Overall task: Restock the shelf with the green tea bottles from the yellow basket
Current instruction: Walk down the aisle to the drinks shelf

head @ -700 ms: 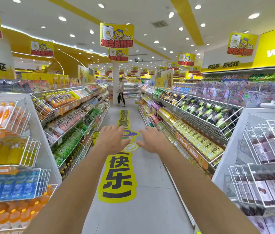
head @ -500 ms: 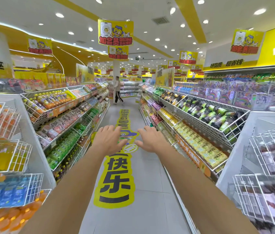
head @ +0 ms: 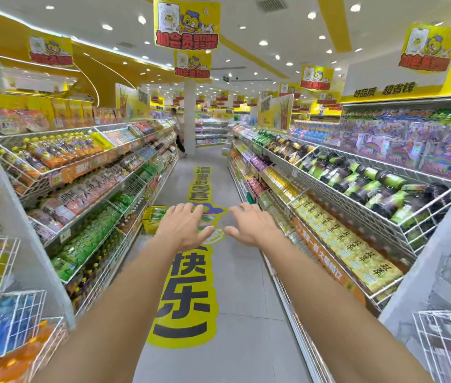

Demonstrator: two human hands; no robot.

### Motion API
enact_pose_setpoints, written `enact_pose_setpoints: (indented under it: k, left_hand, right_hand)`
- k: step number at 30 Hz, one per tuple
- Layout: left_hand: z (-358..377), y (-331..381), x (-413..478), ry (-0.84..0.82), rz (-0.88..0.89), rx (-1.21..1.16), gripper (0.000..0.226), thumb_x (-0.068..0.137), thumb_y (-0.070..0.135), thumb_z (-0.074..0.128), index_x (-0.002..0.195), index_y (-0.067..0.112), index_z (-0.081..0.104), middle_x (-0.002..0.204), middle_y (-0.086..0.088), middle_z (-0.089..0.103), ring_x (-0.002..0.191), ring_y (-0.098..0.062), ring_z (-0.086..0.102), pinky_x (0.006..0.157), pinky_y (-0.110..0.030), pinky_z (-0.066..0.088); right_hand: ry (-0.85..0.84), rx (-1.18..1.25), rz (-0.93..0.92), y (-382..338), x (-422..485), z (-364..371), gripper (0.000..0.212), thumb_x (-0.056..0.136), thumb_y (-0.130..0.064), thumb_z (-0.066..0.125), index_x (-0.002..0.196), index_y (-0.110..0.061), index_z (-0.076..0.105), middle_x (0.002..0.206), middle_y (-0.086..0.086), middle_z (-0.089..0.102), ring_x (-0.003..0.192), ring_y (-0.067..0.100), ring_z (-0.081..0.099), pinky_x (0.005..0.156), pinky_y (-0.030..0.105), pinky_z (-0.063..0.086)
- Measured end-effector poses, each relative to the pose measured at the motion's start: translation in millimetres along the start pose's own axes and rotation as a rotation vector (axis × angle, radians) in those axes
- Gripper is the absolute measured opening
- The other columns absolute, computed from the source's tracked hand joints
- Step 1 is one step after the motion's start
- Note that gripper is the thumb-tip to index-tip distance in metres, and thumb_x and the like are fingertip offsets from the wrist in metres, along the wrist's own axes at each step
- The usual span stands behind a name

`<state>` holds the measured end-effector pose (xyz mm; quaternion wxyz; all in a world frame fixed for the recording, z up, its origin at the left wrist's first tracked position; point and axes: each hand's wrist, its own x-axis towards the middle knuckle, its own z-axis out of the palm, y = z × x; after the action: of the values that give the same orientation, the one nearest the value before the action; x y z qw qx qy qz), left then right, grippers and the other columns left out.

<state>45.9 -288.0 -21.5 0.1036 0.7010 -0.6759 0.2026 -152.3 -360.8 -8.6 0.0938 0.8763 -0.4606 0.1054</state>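
Note:
A yellow basket [head: 153,220] stands on the aisle floor beside the left shelving, with green-labelled bottles [head: 158,214] lying in it; my left hand partly hides it. Rows of green-labelled bottles [head: 88,239] fill a lower tier of the left shelf [head: 100,205]. My left hand [head: 184,226] and my right hand [head: 252,225] are stretched out in front of me at mid-aisle, palms down, fingers straight and spread, holding nothing. Both hands hang in the air, well short of the basket.
Wire-fronted shelves [head: 357,217] of drinks line both sides of a narrow grey-tiled aisle. A yellow floor sticker [head: 184,294] runs down its middle. A person [head: 178,134] walks at the far end by a white pillar [head: 189,117]. White wire racks [head: 445,338] jut out at both near corners.
The view has moved forward down the aisle and the near racks have slid outward. The yellow basket now shows past my left hand. Both hands stay outstretched and empty.

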Motion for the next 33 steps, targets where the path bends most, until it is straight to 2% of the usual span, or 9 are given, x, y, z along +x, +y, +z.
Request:
enact_pose_setpoints:
  k: [3,7,11,15,22,27,30,33]
  left_hand:
    - [25,-24,41,0.016,0.022,0.005,0.075,0.080,0.076,0.017,0.119,0.021,0.050,0.116,-0.010,0.061,0.113,-0.033,0.058,0.093,-0.044,0.045]
    - [43,-69,111,0.039,0.020,0.011,0.077,0.079,0.076,0.016,0.118,0.019,0.050,0.117,-0.011,0.061,0.115,-0.035,0.057,0.093,-0.045,0.044]
    - [54,-115,186,0.080,0.008,0.045,0.075,0.081,0.075,0.020,0.122,0.020,0.050,0.118,-0.011,0.061,0.118,-0.034,0.056,0.095,-0.045,0.042]
    - [88,-138,236,0.024,0.037,0.043,0.063,0.092,0.069,0.036,0.130,0.020,0.047,0.129,-0.011,0.058,0.125,-0.033,0.051,0.101,-0.045,0.039]
    - [163,-175,323,-0.046,0.045,0.040,0.075,0.093,0.069,0.032,0.149,0.019,0.038,0.138,-0.011,0.055,0.131,-0.032,0.048,0.106,-0.046,0.038]
    - [210,-204,408,-0.032,0.030,0.059,0.066,0.094,0.067,0.034,0.141,0.021,0.042,0.135,-0.009,0.057,0.129,-0.030,0.049,0.106,-0.045,0.038]
    - [230,-223,466,-0.037,-0.005,0.075,0.068,0.093,0.068,0.035,0.142,0.021,0.042,0.135,-0.010,0.057,0.129,-0.031,0.050,0.106,-0.045,0.039]
    - [246,-241,536,-0.032,-0.018,0.087,0.070,0.092,0.069,0.033,0.141,0.020,0.045,0.132,-0.012,0.059,0.126,-0.033,0.052,0.104,-0.046,0.041]
  right_hand:
    - [-0.004,-0.030,0.005,2,48,14,0.061,0.097,-0.057,0.051,0.145,-0.020,0.044,0.141,0.012,0.047,0.132,0.035,0.044,0.102,0.049,0.043]
    - [0.010,-0.056,0.024,2,126,18,0.061,0.097,-0.060,0.050,0.143,-0.019,0.046,0.139,0.013,0.048,0.130,0.035,0.045,0.101,0.048,0.044]
    - [0.060,-0.040,0.068,2,208,16,0.060,0.097,-0.058,0.050,0.141,-0.018,0.046,0.140,0.012,0.047,0.132,0.036,0.044,0.102,0.051,0.045]
    - [0.030,-0.045,0.075,4,269,32,0.063,0.096,-0.060,0.050,0.144,-0.019,0.044,0.143,0.014,0.044,0.134,0.036,0.042,0.103,0.050,0.042]
    - [0.017,-0.043,0.084,28,378,80,0.066,0.097,-0.061,0.049,0.148,-0.020,0.040,0.146,0.014,0.044,0.134,0.036,0.043,0.105,0.048,0.042]
    - [0.016,-0.033,0.063,53,478,119,0.065,0.098,-0.059,0.049,0.148,-0.019,0.041,0.147,0.014,0.045,0.137,0.035,0.041,0.109,0.048,0.040]
    - [0.030,-0.030,0.029,73,543,132,0.065,0.099,-0.056,0.051,0.150,-0.019,0.039,0.153,0.015,0.040,0.141,0.036,0.038,0.112,0.047,0.034]
    - [0.069,-0.016,0.013,97,613,138,0.062,0.099,-0.055,0.050,0.147,-0.017,0.042,0.147,0.016,0.046,0.135,0.036,0.044,0.108,0.047,0.038]
